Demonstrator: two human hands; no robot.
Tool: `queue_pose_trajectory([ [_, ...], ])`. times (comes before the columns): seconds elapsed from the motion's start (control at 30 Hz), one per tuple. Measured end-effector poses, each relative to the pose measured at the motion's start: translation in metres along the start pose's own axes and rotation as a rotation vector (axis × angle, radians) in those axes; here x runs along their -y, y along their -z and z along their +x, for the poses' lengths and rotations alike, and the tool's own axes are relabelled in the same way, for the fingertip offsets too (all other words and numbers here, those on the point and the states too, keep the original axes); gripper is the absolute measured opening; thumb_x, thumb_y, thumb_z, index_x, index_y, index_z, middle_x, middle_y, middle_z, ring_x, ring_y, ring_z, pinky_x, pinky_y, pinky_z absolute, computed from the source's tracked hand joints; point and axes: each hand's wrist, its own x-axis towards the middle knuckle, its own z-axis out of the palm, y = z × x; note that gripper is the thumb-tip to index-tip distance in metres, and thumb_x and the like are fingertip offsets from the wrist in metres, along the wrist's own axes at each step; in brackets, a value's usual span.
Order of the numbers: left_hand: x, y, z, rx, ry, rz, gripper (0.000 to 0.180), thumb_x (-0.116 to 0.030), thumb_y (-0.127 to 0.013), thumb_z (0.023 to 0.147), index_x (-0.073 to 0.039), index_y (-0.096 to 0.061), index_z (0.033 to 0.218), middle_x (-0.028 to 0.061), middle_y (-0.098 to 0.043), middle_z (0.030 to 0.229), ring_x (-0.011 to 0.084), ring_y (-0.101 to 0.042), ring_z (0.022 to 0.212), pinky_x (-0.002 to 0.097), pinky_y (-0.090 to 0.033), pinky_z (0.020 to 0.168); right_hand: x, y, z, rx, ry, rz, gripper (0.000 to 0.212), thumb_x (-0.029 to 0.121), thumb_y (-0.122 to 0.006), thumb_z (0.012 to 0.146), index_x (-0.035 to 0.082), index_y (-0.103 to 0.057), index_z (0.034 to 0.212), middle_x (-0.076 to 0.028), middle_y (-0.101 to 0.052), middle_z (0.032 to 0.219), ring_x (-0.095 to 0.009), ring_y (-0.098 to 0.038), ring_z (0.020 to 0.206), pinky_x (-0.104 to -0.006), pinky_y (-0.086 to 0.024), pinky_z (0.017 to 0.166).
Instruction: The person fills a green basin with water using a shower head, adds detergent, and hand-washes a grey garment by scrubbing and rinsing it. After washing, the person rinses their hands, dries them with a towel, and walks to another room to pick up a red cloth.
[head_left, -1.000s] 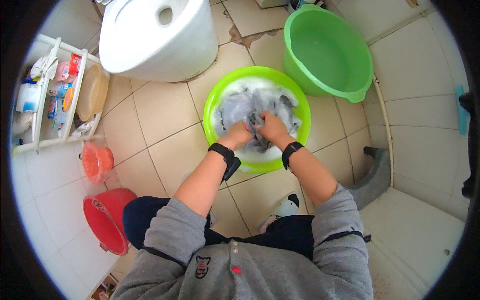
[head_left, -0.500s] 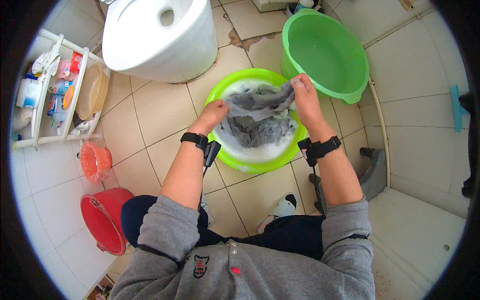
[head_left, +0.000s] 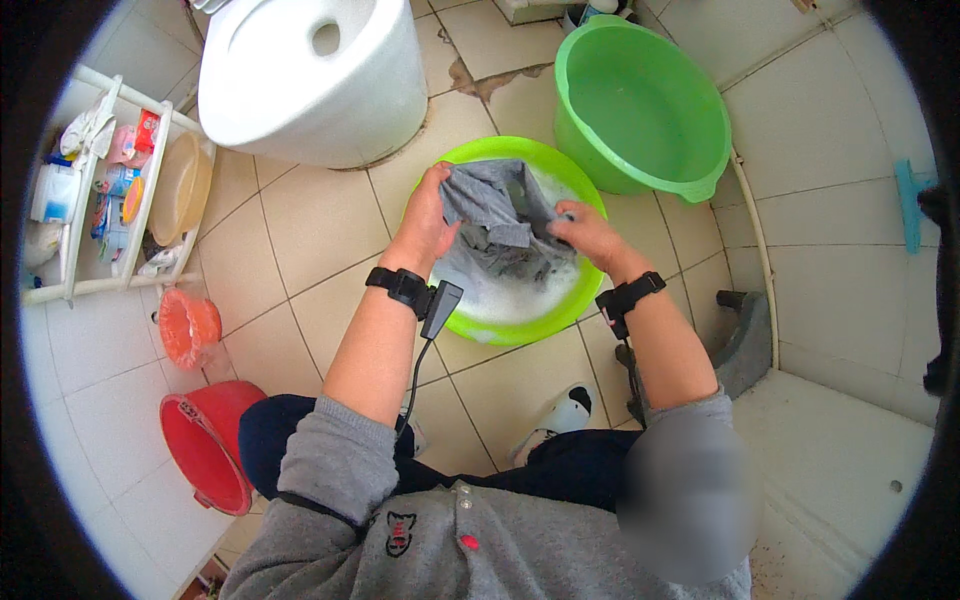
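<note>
While both hands grip one wet grey garment (head_left: 500, 225), left hand (head_left: 428, 222) clamps its upper left edge and right hand (head_left: 590, 237) pinches the right side, hands apart, cloth lifted over the soapy water. Garment sits inside the lime-green basin (head_left: 560, 315) on the tiled floor (head_left: 300, 240). Darker green tub (head_left: 690, 110) just beyond the basin's far right rim; white toilet (head_left: 310, 80) beyond its far left.

Toilet (head_left: 300, 80), green tub (head_left: 650, 100), red bucket (head_left: 205, 450).

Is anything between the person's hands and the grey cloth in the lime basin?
Nothing visible does. The left hand and the right hand both grip the grey cloth directly, holding it over the soapy water in the lime basin.
</note>
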Motion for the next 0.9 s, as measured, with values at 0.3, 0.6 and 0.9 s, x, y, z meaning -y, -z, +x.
queue_pose_trajectory([
  [0.3, -0.048, -0.046, -0.031, 0.377, -0.235, 0.0, 0.039, -0.035, -0.039, 0.108, -0.002, -0.057, 0.115, 0.0146, -0.068, 0.116, 0.0228, -0.067, 0.102, 0.0404, -0.052, 0.095, 0.102, 0.018, -0.03, -0.154, 0.289, 0.799, 0.022, 0.004, -0.059, 0.086, 0.014, -0.045, 0.074, 0.004, -0.048, 0.074, -0.009, -0.045, 0.068, -0.0255, -0.038, 0.061],
  [0.6, -0.114, -0.108, -0.077, 0.615, -0.298, 0.028, 0.041, -0.034, -0.04, 0.108, 0.001, -0.06, 0.114, 0.0154, -0.069, 0.112, 0.0243, -0.069, 0.097, 0.0393, -0.056, 0.091, 0.206, 0.031, -0.081, -0.18, 0.52, 0.688, 0.024, 0.004, -0.058, 0.084, 0.013, -0.04, 0.072, 0.003, -0.048, 0.076, -0.006, -0.041, 0.069, -0.0257, -0.034, 0.057],
  [0.9, -0.074, -0.05, -0.042, 0.407, -0.075, 1.053, 0.038, -0.042, -0.058, 0.1, -0.004, -0.061, 0.105, 0.004, -0.064, 0.1, 0.013, -0.057, 0.095, 0.0303, -0.049, 0.088, 0.116, 0.004, -0.05, -0.312, 0.159, -0.166, 0.061, 0.027, -0.074, 0.077, -0.002, -0.051, 0.126, -0.017, -0.066, 0.093, -0.027, -0.065, 0.084, -0.0358, -0.052, 0.078],
])
